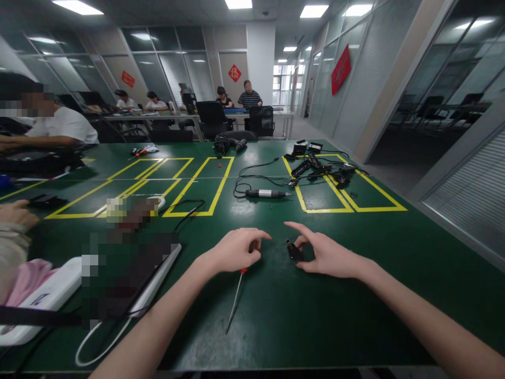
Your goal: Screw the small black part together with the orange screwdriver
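My left hand [236, 248] is curled around the red handle of a screwdriver [235, 302], its index finger stretched out to the right. The long metal shaft slants down toward the front of the green table [355, 326]; most of the handle is hidden in the palm. Opposite it, my right hand [329, 255] grips a small black part with a round metal end [293, 251] between thumb and fingers, index finger raised. The two hands are apart. Beyond them lies a corded electric screwdriver [266, 193], with tiny dark bits [271, 207] just in front of it.
Black parts and cables [315, 167] are heaped at the back right, over yellow tape outlines [379, 210]. A power drill [240, 143] lies at the far edge. On the left are a white power strip-like case [51, 302], a blurred-out flat device and a co-worker's hand [18, 215].
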`<state>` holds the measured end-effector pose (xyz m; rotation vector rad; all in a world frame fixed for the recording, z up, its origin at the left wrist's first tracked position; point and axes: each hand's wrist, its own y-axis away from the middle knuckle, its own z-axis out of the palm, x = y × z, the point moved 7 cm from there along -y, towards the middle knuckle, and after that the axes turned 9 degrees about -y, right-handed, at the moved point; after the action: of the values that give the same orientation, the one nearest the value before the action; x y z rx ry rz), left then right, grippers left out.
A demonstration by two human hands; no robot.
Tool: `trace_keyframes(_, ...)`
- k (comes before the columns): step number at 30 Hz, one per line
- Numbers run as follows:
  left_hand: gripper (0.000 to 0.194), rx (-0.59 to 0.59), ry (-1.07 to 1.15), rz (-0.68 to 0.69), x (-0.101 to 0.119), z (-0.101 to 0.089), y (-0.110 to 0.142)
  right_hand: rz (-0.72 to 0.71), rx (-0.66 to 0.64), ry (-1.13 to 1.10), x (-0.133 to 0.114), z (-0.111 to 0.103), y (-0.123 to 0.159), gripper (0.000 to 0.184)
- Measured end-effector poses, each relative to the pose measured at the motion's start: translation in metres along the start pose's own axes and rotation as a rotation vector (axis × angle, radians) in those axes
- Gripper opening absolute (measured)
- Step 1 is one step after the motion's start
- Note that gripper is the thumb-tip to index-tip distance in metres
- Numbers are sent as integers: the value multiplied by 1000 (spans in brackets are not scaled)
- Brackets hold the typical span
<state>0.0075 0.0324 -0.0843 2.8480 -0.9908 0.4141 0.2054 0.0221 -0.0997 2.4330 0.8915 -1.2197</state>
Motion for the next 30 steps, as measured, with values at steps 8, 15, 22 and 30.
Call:
trace_keyframes(8,48,49,87,47,5,34,18,17,-54,176,-3,-34,-17,93)
trace_keyframes(15,50,35,110,38,6,37,17,49,14,-96,23,-55,-9,63)
trace_keyframes(22,43,23,136,38,4,37,17,216,313,-443,89,-105,37,49)
trace_keyframes(30,42,20,127,45,4,37,17,130,969,-892,140,-156,62,29)
